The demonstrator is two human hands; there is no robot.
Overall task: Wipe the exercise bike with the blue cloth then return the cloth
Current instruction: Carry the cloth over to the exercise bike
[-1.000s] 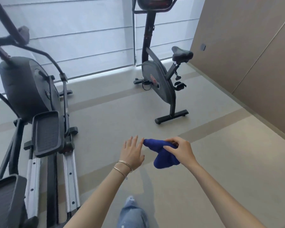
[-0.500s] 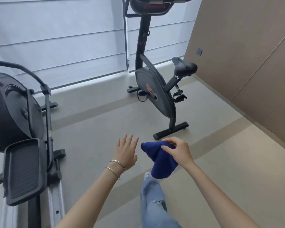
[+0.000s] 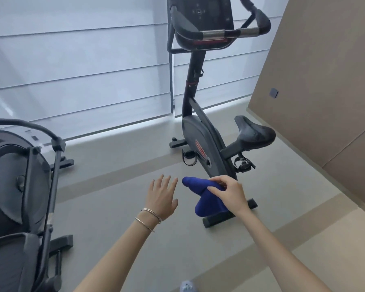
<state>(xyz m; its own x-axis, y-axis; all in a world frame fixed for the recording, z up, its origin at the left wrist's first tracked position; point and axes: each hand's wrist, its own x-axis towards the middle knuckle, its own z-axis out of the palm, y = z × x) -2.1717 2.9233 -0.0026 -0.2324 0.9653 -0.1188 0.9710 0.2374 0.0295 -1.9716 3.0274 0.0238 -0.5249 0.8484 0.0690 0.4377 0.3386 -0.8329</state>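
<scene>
The black exercise bike point(image 3: 200, 138) stands ahead by the window, its console and handlebars at the top and its saddle point(image 3: 254, 130) to the right. My right hand point(image 3: 230, 192) pinches the bunched blue cloth point(image 3: 207, 197) in the air in front of the bike's rear base bar. My left hand point(image 3: 161, 197) hovers just left of the cloth with fingers spread, not touching it.
An elliptical trainer point(image 3: 19, 186) fills the left side, its pedals and rails close to my left arm. A brown panelled wall point(image 3: 325, 81) runs along the right. Window blinds point(image 3: 82, 70) hang behind both machines. Beige floor lies between me and the bike.
I have walked closer to the bike, which now looks larger and shows its console. The elliptical has slid to the left edge. Both hands keep the same pose with the cloth.
</scene>
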